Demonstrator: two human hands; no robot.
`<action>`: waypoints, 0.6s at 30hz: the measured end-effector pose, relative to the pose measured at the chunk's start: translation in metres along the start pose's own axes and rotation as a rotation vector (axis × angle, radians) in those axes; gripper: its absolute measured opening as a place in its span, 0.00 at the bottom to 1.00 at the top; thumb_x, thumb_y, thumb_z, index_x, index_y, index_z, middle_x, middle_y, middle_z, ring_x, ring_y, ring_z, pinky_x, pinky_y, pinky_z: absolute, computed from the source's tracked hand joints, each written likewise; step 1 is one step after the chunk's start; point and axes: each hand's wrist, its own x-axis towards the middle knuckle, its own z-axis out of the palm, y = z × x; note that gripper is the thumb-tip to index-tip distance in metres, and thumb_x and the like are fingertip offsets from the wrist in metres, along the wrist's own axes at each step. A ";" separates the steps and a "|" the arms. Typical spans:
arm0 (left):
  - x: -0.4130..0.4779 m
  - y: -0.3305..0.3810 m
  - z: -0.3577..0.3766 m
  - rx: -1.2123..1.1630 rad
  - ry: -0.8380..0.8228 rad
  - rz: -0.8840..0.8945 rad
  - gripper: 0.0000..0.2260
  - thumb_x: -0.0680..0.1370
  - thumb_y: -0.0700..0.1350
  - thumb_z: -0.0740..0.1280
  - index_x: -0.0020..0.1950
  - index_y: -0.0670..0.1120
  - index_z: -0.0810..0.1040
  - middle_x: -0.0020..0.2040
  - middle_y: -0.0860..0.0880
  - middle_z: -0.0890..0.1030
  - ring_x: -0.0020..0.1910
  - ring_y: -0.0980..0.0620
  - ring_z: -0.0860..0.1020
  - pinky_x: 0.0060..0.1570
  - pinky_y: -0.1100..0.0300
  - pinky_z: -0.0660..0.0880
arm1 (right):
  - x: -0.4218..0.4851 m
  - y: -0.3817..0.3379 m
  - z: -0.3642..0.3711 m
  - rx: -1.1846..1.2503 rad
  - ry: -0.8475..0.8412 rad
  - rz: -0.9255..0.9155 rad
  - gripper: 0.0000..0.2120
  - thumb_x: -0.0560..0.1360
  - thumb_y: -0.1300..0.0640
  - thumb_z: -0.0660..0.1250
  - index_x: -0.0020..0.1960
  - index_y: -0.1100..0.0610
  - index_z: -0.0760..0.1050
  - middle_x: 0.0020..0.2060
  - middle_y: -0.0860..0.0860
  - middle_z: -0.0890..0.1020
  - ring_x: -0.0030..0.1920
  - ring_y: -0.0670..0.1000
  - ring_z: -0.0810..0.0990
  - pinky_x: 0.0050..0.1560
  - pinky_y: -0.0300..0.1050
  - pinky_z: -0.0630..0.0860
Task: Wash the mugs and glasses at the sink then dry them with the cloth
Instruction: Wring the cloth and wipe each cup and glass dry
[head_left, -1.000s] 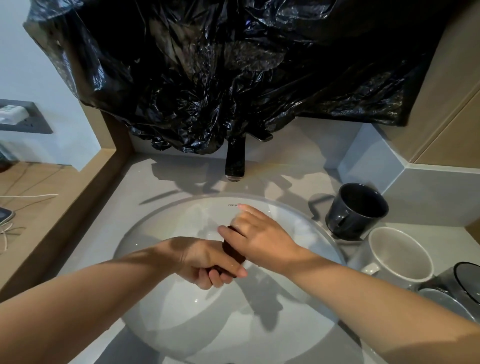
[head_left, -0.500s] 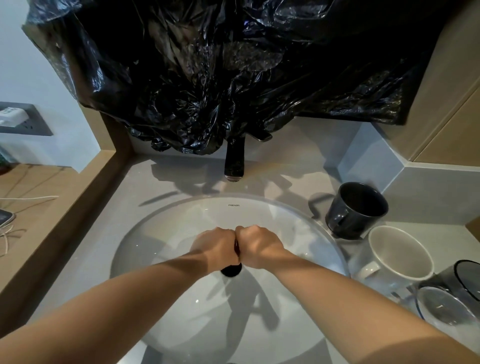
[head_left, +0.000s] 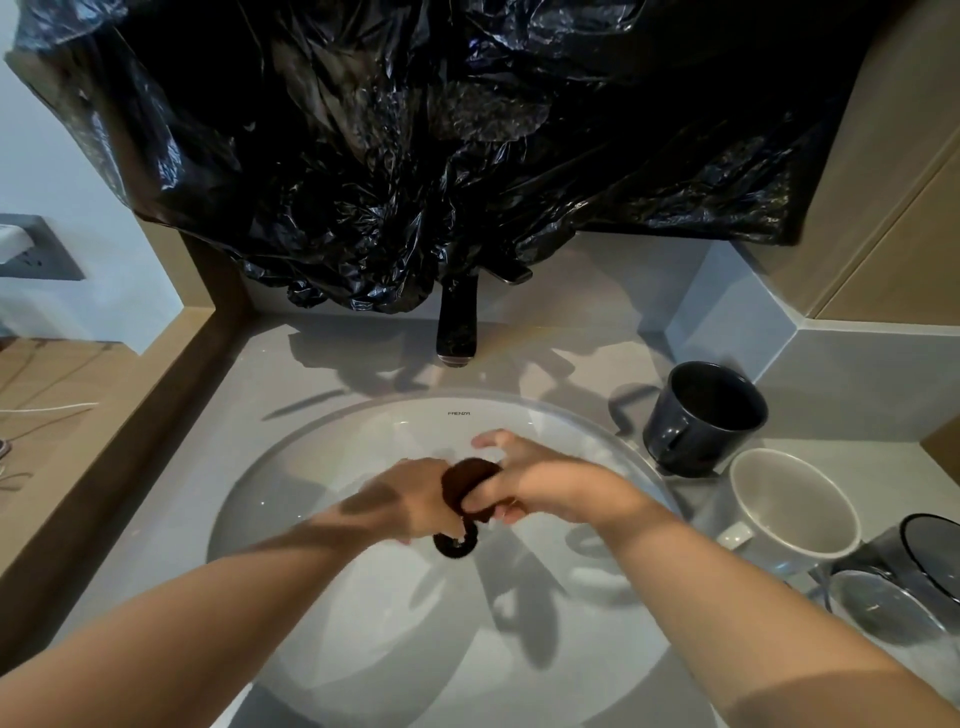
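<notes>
Both forearms reach in over the round white ceramic sink basin (head_left: 322, 613), and the hands meet near its middle. The left hand (head_left: 415, 499) is knuckles-up, its fingers curled round the left side of a dark brown fuzzy wad (head_left: 470, 480); whether it is cloth or sponge I cannot tell. The right hand (head_left: 540, 488) pinches the same wad from the other side with thumb and lower fingers, while its forefinger sticks out loose towards the tap. The wad is held above the basin, just over the black ring-shaped drain (head_left: 456, 543).

On the basin's far wall small dark letters read "FAENZA" (head_left: 459, 413).

The hands are well apart from the basin rim on every side. Behind them the black squared tap spout (head_left: 457, 332) juts over the grey stone counter (head_left: 270, 384), beneath a crumpled black plastic sheet (head_left: 441, 156). On the right the room is tighter. A dark grey glossy mug (head_left: 704, 415) stands just beside the rim, a wide white ceramic mug (head_left: 795, 504) is near it, and two clear drinking glasses (head_left: 893, 613) crowd the lower right corner.
</notes>
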 end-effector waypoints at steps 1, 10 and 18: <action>-0.005 -0.002 -0.004 -0.320 -0.119 -0.050 0.06 0.71 0.45 0.70 0.44 0.47 0.74 0.30 0.53 0.74 0.28 0.55 0.72 0.27 0.64 0.68 | -0.005 0.002 -0.006 0.162 -0.007 -0.064 0.26 0.71 0.61 0.72 0.65 0.49 0.67 0.46 0.52 0.79 0.40 0.49 0.78 0.42 0.40 0.74; -0.045 0.029 0.015 -1.544 -0.754 -0.048 0.21 0.50 0.41 0.82 0.38 0.41 0.79 0.28 0.47 0.74 0.21 0.53 0.73 0.18 0.68 0.68 | -0.012 0.000 0.007 0.913 -0.283 -0.561 0.17 0.57 0.57 0.79 0.46 0.53 0.84 0.46 0.53 0.85 0.50 0.54 0.83 0.53 0.48 0.78; -0.021 0.033 0.030 -0.760 -0.042 -0.166 0.11 0.73 0.36 0.64 0.35 0.45 0.66 0.27 0.50 0.65 0.21 0.56 0.59 0.19 0.67 0.55 | -0.002 -0.021 0.030 0.389 0.407 -0.243 0.11 0.72 0.63 0.69 0.39 0.56 0.67 0.20 0.51 0.72 0.25 0.50 0.71 0.34 0.38 0.72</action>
